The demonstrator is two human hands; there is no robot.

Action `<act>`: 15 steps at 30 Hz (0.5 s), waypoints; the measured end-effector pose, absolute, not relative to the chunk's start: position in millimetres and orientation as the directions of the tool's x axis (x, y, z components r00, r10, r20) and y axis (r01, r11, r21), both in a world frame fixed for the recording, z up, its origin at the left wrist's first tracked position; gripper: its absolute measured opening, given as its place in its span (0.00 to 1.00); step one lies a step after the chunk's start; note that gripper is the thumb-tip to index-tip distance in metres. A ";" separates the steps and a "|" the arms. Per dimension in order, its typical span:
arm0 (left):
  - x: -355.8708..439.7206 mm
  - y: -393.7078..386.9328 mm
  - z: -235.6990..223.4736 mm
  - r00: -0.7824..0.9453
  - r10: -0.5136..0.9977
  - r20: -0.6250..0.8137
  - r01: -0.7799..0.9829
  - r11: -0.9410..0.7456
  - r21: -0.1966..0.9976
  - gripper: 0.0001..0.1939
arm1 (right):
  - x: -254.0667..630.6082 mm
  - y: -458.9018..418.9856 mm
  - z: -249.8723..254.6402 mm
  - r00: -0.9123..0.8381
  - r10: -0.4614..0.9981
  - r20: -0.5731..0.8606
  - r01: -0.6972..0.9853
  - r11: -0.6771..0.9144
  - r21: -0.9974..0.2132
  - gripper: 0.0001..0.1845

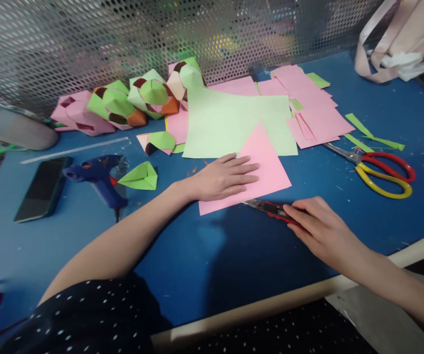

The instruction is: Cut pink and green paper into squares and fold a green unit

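open tabletop (182, 275) along near edge, scissors (359, 158) blocking right, glue gun (100, 181) left

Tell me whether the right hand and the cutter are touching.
Touching. The head view shows the right hand with its grip closed on the rear of the cutter.

Black Clothing (97, 314) with White Dots

Near left, a black sleeve (75, 305), scattered with small white dots, ends well short of the bare left hand (224, 178); near centre, dark fabric (278, 332) of similar pattern. Right forearm (381, 280) and right hand (318, 223) likewise bare.
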State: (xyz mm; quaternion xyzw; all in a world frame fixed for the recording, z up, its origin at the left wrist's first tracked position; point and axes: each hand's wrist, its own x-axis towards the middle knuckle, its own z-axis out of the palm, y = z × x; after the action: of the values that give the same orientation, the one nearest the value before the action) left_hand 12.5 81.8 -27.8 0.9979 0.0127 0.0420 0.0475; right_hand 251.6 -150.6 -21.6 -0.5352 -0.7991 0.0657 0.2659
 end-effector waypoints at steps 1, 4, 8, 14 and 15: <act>12.5 81.7 -27.8 0.996 0.031 0.082 0.023 -0.995 0.097 0.24 | 250.6 -150.4 -21.8 -0.290 0.889 0.355 0.820 0.422 -0.387 0.17; 12.6 81.5 -27.7 0.996 0.031 0.078 0.023 -0.994 0.104 0.23 | 247.7 -149.4 -22.4 -0.295 0.886 0.358 0.815 0.429 -0.390 0.17; 12.8 81.5 -28.0 0.996 0.034 0.086 0.025 -0.994 0.106 0.23 | 244.0 -147.8 -23.3 -0.324 0.866 0.381 0.825 0.456 -0.333 0.16; 12.6 82.1 -29.5 0.995 0.032 0.095 0.021 -0.993 0.117 0.23 | 242.7 -148.1 -24.1 -0.322 0.871 0.371 0.816 0.454 -0.357 0.18; 12.5 82.2 -29.8 0.995 0.032 0.097 0.021 -0.993 0.116 0.23 | 242.3 -148.1 -24.4 -0.325 0.869 0.373 0.817 0.457 -0.352 0.18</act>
State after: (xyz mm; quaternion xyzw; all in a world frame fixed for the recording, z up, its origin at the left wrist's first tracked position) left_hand 12.5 82.2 -29.8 0.9970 0.0134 0.0495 0.0575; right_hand 242.3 -148.1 -24.4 -0.5188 -0.8124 0.0496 0.2614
